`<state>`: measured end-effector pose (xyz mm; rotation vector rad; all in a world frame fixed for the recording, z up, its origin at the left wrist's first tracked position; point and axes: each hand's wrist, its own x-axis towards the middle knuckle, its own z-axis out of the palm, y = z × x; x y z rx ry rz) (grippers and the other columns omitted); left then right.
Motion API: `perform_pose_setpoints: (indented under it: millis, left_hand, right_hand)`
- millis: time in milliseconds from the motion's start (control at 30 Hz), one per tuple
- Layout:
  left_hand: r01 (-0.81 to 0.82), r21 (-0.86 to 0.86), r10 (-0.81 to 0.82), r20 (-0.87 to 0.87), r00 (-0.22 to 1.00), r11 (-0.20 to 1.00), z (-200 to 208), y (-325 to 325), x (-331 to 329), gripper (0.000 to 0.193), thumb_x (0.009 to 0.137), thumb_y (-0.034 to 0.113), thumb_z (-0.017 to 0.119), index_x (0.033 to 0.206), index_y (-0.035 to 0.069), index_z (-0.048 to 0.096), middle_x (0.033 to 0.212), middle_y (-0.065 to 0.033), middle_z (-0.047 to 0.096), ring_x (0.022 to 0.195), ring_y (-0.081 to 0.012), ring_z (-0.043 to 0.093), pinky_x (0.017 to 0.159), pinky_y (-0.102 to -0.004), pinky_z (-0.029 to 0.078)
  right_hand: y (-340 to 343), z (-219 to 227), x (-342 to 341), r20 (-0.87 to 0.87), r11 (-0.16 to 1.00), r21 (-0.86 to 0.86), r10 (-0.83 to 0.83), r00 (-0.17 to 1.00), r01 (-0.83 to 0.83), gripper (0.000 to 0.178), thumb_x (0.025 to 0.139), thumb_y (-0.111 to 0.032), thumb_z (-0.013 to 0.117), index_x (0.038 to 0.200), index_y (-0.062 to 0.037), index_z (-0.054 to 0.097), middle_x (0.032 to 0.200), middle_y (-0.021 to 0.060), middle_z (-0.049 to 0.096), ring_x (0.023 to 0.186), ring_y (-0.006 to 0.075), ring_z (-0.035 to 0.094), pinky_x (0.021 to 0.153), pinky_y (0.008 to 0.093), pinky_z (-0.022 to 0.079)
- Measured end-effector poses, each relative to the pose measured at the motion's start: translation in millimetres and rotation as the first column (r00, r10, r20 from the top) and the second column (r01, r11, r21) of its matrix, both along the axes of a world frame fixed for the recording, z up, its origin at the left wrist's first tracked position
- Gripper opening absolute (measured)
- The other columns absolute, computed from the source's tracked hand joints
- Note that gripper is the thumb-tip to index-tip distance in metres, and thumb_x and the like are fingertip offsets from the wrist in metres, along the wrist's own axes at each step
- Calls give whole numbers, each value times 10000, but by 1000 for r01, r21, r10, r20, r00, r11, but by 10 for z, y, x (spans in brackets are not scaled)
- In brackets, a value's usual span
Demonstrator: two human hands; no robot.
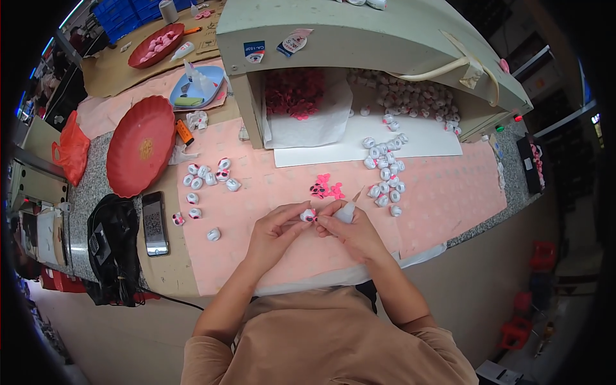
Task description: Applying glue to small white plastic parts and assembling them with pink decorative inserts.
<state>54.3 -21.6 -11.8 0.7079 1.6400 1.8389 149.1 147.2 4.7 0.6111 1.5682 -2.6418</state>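
My left hand (277,232) is closed on a small round white piece (308,215) with pink and dark markings, held between thumb and fingertips. My right hand (354,232) is wrapped around a small translucent squeeze bottle (346,212) with a thin pointed tip, which slants up and away. Its thumb and forefinger also meet at the right side of the white piece; whether they pinch a tiny part there is too small to tell. Just beyond both hands lies a little pile of flat pink pieces (328,187), some with black on them.
Similar white pieces lie in groups at the left (204,172) and right (385,168) on the pink sheet (256,183). A grey-green open-fronted housing (372,45) holds more, plus a pink heap (295,93). Leftward are a red dish (140,146), blue tray (215,74), phone (154,223) and black bag (113,247).
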Motion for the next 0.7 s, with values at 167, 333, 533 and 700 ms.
perform_pose_setpoints:
  millis: [167,333,533,700]
  left_hand:
    - [6,-5,-6,18,1000,1000,-12,12,2,374,866,-29,614,1230,57,601,1211,-101,561,1017,-146,601,865,-265,532]
    - [5,-6,-5,-51,999,1000,-39,5,8,365,867,-29,613,1223,50,603,1212,-97,557,1032,-149,599,857,-259,536]
    - [0,107,-11,105,994,994,-4,20,10,307,877,-30,606,1181,8,611,1212,-92,556,1053,-153,594,891,-268,517]
    - [13,110,-41,262,964,994,12,30,7,270,890,-27,592,1160,-15,604,1195,-82,565,1078,-156,586,927,-273,489]
  right_hand:
    - [-35,-65,16,-26,998,52,-20,999,22,88,877,-63,641,921,-7,590,868,64,631,775,114,605,706,250,511]
    - [-74,-124,18,-46,983,171,-63,997,70,80,870,-48,643,905,-1,588,845,54,624,750,99,601,696,235,500]
    - [-87,-128,28,-71,978,202,-34,997,48,113,861,-41,657,942,-12,584,892,42,616,807,88,588,717,228,485]
    - [-70,-151,-6,-174,962,266,-17,985,64,181,844,-16,671,1000,-36,583,1002,32,596,919,73,546,770,221,465]
